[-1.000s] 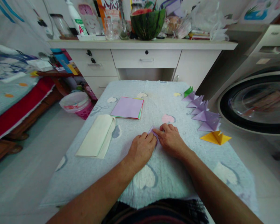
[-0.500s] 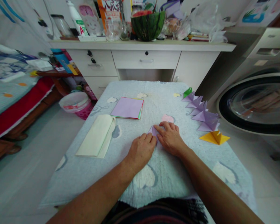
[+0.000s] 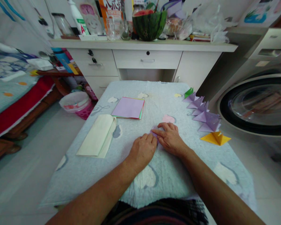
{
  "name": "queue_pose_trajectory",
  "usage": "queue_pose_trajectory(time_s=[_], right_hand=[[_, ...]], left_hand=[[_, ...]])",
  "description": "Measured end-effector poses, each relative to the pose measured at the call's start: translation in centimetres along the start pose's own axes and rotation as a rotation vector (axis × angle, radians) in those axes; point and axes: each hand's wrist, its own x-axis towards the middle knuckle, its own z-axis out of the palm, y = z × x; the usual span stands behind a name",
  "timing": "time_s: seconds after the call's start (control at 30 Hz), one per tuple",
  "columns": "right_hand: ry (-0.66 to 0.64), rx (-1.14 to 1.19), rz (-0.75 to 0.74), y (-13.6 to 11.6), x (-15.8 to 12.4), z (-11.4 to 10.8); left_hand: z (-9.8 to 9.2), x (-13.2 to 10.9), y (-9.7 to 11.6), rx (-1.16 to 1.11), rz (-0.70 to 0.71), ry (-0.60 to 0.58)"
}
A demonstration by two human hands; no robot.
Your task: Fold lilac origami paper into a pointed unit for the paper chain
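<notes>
A small folded purple paper (image 3: 155,128) lies on the cloth-covered table, mostly hidden under my fingers. My left hand (image 3: 143,150) is closed, its fingertips pressed together on the near left side of the paper. From the right, my right hand (image 3: 170,137) rests with its fingers apart and its index finger stretched flat across the paper. Beyond the hands sits a stack of square sheets (image 3: 128,107), purple on top. Several folded purple pieces (image 3: 204,115) stand in a row on the right, with a green one (image 3: 188,92) behind and an orange one (image 3: 215,138) in front.
A folded pale green paper (image 3: 97,136) lies on the table's left (image 3: 67,184). Behind the table is a white counter (image 3: 140,45) carrying a watermelon (image 3: 150,26), jars and bags. A washing machine (image 3: 262,62) stands right, a pink bin (image 3: 84,111) left.
My right index finger has shifted slightly left and down over the purple paper, covering more of it. My left hand has hardly moved.
</notes>
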Motion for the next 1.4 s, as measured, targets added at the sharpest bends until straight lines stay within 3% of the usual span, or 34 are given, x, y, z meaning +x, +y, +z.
queue_pose_trajectory(time_s=[0.5, 0.77, 1.1, 1.4], right_hand=[[-0.015, -0.12, 0.129, -0.3, 0.4, 0.2], [0.0, 0.049, -0.045, 0.2, -0.1, -0.1], [-0.023, -0.088, 0.071, 0.0, 0.1, 0.1], [-0.028, -0.142, 0.149, -0.2, 0.3, 0.2]], left_hand=[[0.1, -0.2, 0.0, -0.012, 0.017, 0.008], [-0.1, -0.3, 0.0, -0.001, 0.031, 0.013], [-0.1, -0.5, -0.2, -0.01, 0.039, -0.025], [0.2, -2.2, -0.3, -0.063, 0.067, -0.029]])
